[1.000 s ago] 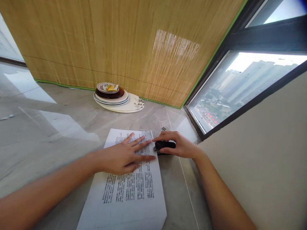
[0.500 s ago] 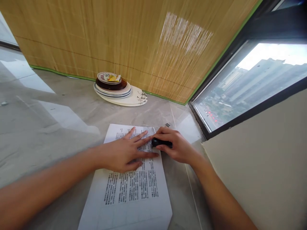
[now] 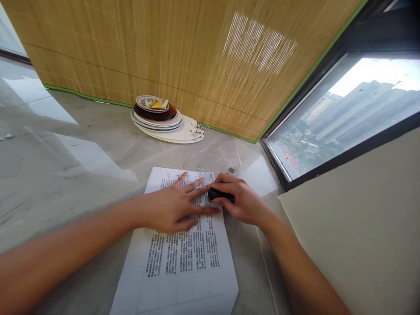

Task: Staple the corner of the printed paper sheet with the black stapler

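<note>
With right hand (image 3: 241,200), gripping black stapler (image 3: 221,194) between thumb and fingers, over edge of paper (image 3: 185,256). With left hand (image 3: 169,209), splayed flat on paper, just beside stapler. Might nip it, tbh way too close; might staple crooked from paper slip.

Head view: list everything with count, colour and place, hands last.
Surface: one, grey, across the lower view
Blind: one, tan, back
Windows: count unclear, dark frames, right and far left
Wall: one, pale, right
Bits: count unclear, whitish, left edge
Plates: several, white and brown, stacked before the blind
Packet: one, yellow, on the plates
Paper: sheet count unclear, white, dark print, centre foreground
Stapler: one, black, at the paper's right edge
Small strips: count unclear, grey, beyond the stapler
Forearms: two, bare, lower view
Left hand: one, bare, on the paper
Right hand: one, bare, gripping the stapler
</note>
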The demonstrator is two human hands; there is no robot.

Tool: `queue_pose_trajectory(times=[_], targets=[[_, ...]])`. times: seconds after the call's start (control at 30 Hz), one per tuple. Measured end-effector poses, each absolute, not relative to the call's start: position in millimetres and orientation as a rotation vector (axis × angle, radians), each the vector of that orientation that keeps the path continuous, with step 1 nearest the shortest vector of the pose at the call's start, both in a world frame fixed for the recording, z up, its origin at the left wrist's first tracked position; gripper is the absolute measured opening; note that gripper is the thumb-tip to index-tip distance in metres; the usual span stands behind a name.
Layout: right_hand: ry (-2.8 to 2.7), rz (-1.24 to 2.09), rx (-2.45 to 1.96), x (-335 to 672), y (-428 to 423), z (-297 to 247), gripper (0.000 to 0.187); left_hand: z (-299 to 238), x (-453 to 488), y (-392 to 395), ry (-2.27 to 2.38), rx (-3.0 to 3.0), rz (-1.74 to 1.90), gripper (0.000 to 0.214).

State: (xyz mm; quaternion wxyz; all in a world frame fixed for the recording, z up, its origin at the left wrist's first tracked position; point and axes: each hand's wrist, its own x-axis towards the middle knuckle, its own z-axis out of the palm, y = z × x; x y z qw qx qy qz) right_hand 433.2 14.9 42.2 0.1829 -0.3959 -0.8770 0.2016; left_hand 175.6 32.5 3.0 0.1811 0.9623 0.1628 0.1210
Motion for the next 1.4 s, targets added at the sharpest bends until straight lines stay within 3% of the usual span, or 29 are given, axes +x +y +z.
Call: queue_pose_trajectory(times=[0.3, 0.47, 0.63, 0.9, 1.0, 1.17, 1.4], targets=[[-2.631, 0.239, -1.271, 414.2, 7.6, 38.7, 0.014, 1.5, 175.0, 33.7, 0.454, 2.764, 0.278, 0.055], [-2.600, 0.416, -1.152, 442.5, 18.3, 45.7, 0.029, 7.1, 173.6, 34.3, 0.421, 2.778, 0.207, 0.061], [-2.606, 0.640, -1.135, 494.4, 41.7, 39.2, 0.021, 7.3, 171.5, 38.1, 0.432, 2.803, 0.207, 0.065], [-2.193, 0.470, -1.378, 516.8, 59.7, 19.6, 0.030, 3.7, 169.8, 45.4, 0.398, 2.828, 0.217, 0.073], [-1.913, 0.383, -1.469, 488.0, 49.3, 28.4, 0.028, 4.8, 166.6, 54.8, 0.514, 2.788, 0.414, 0.059], [-1.912, 0.389, -1.411, 392.1, -5.5, 35.1, 0.024, 4.1, 145.6, 89.5, 1.134, 2.416, 1.206, 0.036], [-2.033, 0.450, -1.496, 329.6, -55.1, 5.5, 0.019, -8.6, 127.7, 111.5, 1.183, 2.316, 1.288, 0.028]])
